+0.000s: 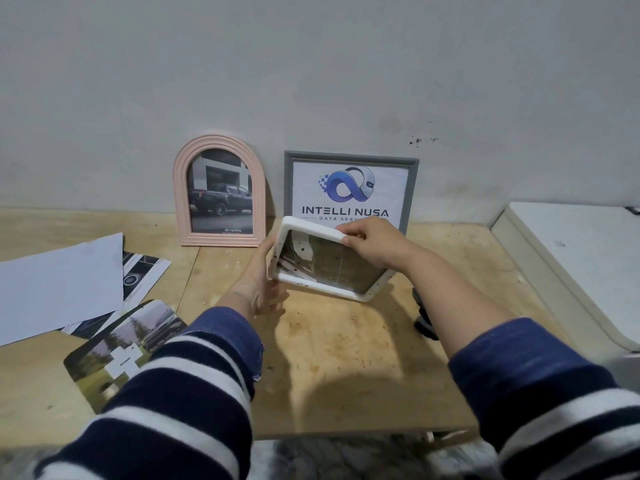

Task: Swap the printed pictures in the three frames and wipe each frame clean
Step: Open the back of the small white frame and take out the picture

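Striped navy-and-white sleeves reach forward from the bottom edge over the scuffed light wooden table [346,358]. Both hands hold a white speckled rectangular frame [325,284] tilted up off the table, its glass showing through to the wood and some pale tape or paper scraps behind it. The left hand [265,282] is curled around the frame's left side, and the right hand [372,242] pinches the top rail, thumb in front. Behind it, leaning on the grey wall, stand a pink arched frame [220,192] with a dark pickup-truck print and a grey rectangular frame [412,188] with a blue logo print, close beside each other. On the table to the left lie a blank white sheet [59,282], car prints [143,271] partly under it, and a round-cornered landscape print [114,355] partly under the left sleeve.
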Tool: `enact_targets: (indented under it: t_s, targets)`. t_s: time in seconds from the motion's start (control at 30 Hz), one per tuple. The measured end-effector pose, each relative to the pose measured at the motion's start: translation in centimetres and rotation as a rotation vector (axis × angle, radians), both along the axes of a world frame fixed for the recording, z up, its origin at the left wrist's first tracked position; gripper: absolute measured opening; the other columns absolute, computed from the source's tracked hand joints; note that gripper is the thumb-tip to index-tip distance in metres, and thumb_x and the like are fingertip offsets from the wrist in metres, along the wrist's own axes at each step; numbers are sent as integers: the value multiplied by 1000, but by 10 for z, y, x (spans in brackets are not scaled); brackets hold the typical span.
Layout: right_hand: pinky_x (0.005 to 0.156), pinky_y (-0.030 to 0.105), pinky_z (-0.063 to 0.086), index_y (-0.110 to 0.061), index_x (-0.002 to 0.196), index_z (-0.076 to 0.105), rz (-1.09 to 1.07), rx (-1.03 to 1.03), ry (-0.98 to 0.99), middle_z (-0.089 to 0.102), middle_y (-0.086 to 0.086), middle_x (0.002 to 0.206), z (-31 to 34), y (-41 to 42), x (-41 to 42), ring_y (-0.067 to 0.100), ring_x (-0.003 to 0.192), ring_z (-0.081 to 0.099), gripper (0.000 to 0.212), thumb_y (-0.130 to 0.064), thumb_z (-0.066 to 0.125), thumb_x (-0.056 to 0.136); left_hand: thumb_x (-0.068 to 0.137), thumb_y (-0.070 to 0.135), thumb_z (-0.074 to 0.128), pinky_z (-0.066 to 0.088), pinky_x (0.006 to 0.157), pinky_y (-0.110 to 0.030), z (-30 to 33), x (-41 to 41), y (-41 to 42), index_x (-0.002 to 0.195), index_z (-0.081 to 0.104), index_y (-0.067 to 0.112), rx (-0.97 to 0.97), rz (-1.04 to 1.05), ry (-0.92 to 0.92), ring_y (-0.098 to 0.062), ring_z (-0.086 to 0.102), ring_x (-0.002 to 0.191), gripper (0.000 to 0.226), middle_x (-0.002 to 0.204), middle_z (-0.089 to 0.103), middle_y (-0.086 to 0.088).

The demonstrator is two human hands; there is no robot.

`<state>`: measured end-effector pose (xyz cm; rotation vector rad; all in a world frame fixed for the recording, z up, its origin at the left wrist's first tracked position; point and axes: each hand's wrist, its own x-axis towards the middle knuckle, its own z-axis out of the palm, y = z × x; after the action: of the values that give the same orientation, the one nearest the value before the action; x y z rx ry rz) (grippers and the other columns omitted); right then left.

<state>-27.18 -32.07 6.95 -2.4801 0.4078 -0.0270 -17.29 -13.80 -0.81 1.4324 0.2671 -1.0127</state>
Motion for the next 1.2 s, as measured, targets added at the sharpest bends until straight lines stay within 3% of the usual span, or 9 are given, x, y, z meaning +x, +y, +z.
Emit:
enact_targets:
  t_s: [0.1, 0.2, 0.3, 0.43, 0.63, 0.77, 0.87, 1.0, 1.2]
  targets:
    - [85, 29, 45, -23, 118, 67, 7, -110, -112, 68, -2, 116, -5, 9, 0, 18, 101, 58, 31, -13, 49, 96, 74, 81, 47, 39, 102, -39, -5, 17, 15, 109, 53, 8, -111, 128, -10, -23, 53, 98, 81, 106, 57, -6]
    - [82, 38, 50, -17, 111, 67, -17, -215, -243, 71, 4, 105, -26, 19, -6, 29, 100, 61, 28, -9, 47, 93, 80, 77, 42, 42, 83, -35, -8, 32, 31, 139, 39, 15, -95, 185, -59, -20, 54, 89, 86, 115, 55, -2]
    - [80, 38, 52, -17, 114, 69, -79, -327, -349, 72, 4, 110, -50, 35, -12, 30, 100, 64, 30, -7, 53, 91, 85, 72, 40, 35, 103, -43, -11, 34, 38, 140, 44, 17, -21, 69, -107, -26, 48, 119, 78, 133, 51, 1]
    - [76, 38, 53, -14, 109, 71, -22, -508, -394, 74, 2, 99, -80, 51, -23, 29, 86, 67, 33, 0, 62, 81, 93, 57, 43, 32, 107, -38, -8, 23, 36, 124, 59, 19, 143, -110, -227, -20, 48, 117, 51, 129, 55, 2]
    - [97, 35, 43, -23, 123, 62, 12, -618, -255, 66, -8, 118, -115, 79, -48, 15, 111, 59, 42, -11, 68, 83, 92, 33, 59, 38, 81, -32, -11, 10, 37, 105, 58, 8, 385, -186, -335, -23, 50, 98, 28, 105, 56, -7]
    - [83, 34, 49, -21, 112, 66, 83, -608, -284, 68, -6, 109, -135, 85, -61, 17, 101, 63, 37, -10, 72, 77, 85, 9, 64, 51, 81, -35, -37, 12, 37, 72, 56, 19, 370, -203, -386, -22, 54, 89, 18, 104, 65, -14]
    - [76, 33, 49, -22, 105, 67, 92, -600, -273, 68, -6, 106, -148, 89, -65, 19, 97, 63, 34, -10, 74, 74, 80, -2, 57, 50, 92, -35, -49, 8, 39, 77, 63, 17, 418, -248, -449, -25, 56, 94, 20, 118, 65, -14]
    - [71, 32, 47, -22, 101, 67, 109, -601, -235, 67, -4, 102, -159, 94, -65, 22, 94, 62, 33, -12, 76, 71, 68, -12, 56, 53, 90, -35, -41, -9, 38, 108, 72, 10, 551, -347, -559, -30, 55, 100, 49, 107, 63, -6]
    - [64, 32, 46, -22, 101, 63, 139, -598, -171, 65, -1, 95, -173, 97, -64, 25, 86, 61, 30, -12, 73, 74, 67, -17, 54, 53, 89, -35, -46, -16, 41, 113, 69, 10, 569, -358, -561, -26, 52, 94, 56, 101, 62, -4]
